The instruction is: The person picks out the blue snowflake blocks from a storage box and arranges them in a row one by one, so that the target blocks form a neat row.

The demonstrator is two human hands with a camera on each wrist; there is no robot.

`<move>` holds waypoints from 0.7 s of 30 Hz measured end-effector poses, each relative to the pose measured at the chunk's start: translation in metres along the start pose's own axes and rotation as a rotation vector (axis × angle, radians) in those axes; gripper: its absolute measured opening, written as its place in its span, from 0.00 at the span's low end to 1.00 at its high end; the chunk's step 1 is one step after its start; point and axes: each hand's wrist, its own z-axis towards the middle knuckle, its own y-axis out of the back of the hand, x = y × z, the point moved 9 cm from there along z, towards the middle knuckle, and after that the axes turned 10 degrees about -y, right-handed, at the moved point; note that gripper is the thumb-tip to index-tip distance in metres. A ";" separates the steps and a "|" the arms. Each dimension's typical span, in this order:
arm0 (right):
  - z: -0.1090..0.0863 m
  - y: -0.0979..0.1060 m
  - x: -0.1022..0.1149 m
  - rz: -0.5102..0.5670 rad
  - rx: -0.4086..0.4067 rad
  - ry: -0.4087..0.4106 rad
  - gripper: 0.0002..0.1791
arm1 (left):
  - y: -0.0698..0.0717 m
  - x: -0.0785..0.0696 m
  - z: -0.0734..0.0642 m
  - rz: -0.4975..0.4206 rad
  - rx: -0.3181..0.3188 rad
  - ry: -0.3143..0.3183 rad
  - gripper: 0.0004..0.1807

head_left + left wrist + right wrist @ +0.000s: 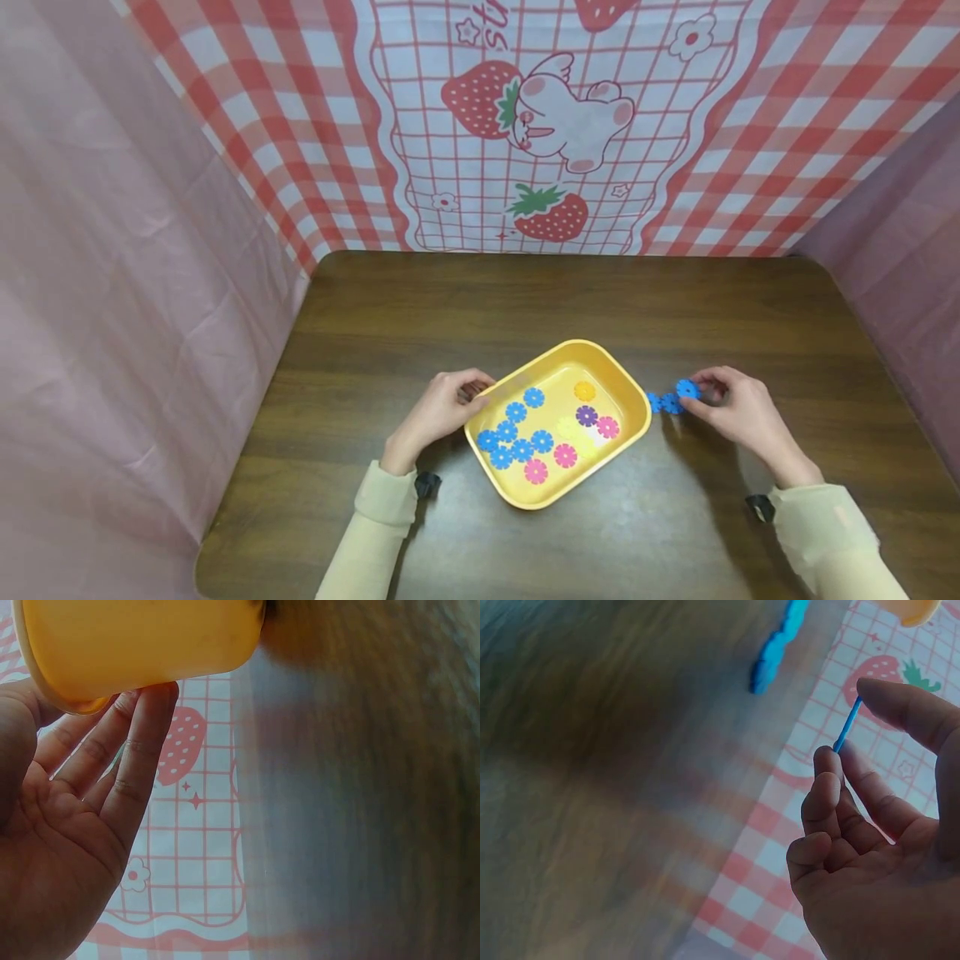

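Note:
A yellow plastic tray [510,498] stands at an angle on the table. Its near-left rim is gripped by my left hand [444,408], thumb at the lip and fingers against the outer wall [150,645]. Beyond the tray's right end, my right hand [742,412] pinches a blue flower-shaped disc [687,389] between thumb and fingertips; the right wrist view shows this disc [847,724] edge-on. Close by, more blue discs [670,403] lie in a row on the table, partly hidden by the tray's rim. The row [778,649] appears apart from the pinched disc there.
Inside the tray are several blue discs [507,431], pink discs [566,455], a purple disc [587,416], an orange disc [584,391] and pale yellow ones [570,428]. A checked strawberry cloth [330,125] hangs behind the brown table [450,308]. Pink curtains [112,250] flank it.

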 end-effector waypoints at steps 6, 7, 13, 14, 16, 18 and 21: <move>0.000 -0.003 -0.013 -0.022 0.031 -0.023 0.17 | 0.000 -0.001 0.000 -0.002 0.006 -0.010 0.10; 0.000 -0.004 -0.015 -0.024 0.036 -0.028 0.18 | 0.000 -0.001 0.000 -0.002 0.006 -0.008 0.11; -0.001 -0.007 -0.023 -0.019 0.057 -0.033 0.18 | 0.001 -0.001 0.000 -0.008 0.004 -0.006 0.10; -0.001 -0.008 -0.024 -0.018 0.058 -0.030 0.18 | 0.001 -0.001 0.000 -0.010 0.004 -0.008 0.10; -0.001 -0.008 -0.025 -0.016 0.058 -0.028 0.18 | 0.001 -0.001 0.000 -0.011 0.005 -0.005 0.10; -0.001 -0.009 -0.027 -0.016 0.060 -0.028 0.18 | 0.000 -0.001 0.000 -0.011 0.006 -0.001 0.10; -0.001 -0.010 -0.028 -0.017 0.064 -0.028 0.17 | 0.000 0.000 0.001 -0.009 0.007 0.007 0.11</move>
